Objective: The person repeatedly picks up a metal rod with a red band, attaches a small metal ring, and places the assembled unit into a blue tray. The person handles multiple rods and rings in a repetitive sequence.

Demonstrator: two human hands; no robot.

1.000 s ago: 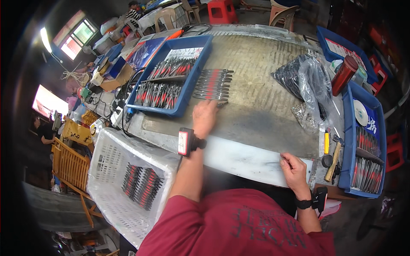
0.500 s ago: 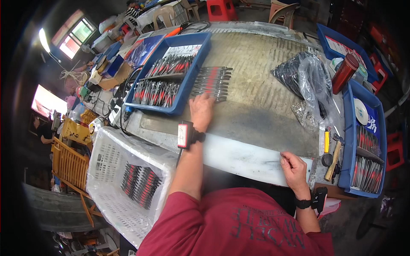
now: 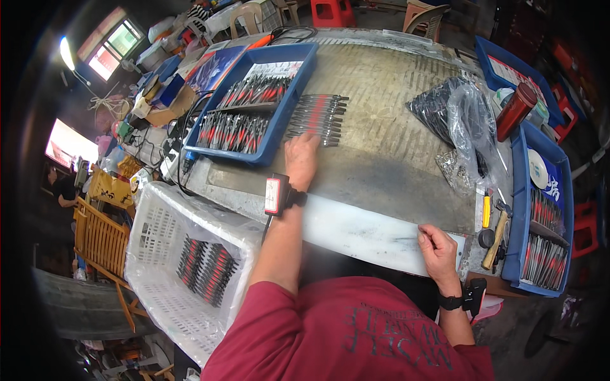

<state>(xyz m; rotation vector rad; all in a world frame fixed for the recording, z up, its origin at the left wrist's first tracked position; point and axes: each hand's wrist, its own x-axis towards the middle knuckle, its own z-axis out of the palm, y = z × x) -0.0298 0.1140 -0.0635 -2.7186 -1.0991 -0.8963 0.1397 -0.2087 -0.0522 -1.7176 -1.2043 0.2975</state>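
My left hand (image 3: pixel 301 159) reaches over the table, its bent fingers closed on the left end of the nearest slim red-and-black tool. That tool lies in a row of slim red-and-black tools (image 3: pixel 319 116), side by side with silvery or dark tips pointing right; their exact kind is too small to tell. My fingertips are partly hidden. Close to the table's front edge, my right hand (image 3: pixel 437 250) is curled over a long white board (image 3: pixel 356 230), thumb against the forefinger. Whatever it may hold is hidden.
Beside the row stands a divided blue tray (image 3: pixel 279 136) of similar tools. A white plastic-lined basket (image 3: pixel 149 254) is at lower left. Rightward lie a clear plastic bag (image 3: pixel 467 120) of dark parts, a hammer (image 3: pixel 495 240), a yellow-handled cutter (image 3: pixel 487 211), a red flask (image 3: pixel 516 111) and another blue tray (image 3: pixel 518 254).
The whole view has shifted slightly. My left hand stays at the near end of the row with little movement. My right hand keeps its curled pose over the white board.
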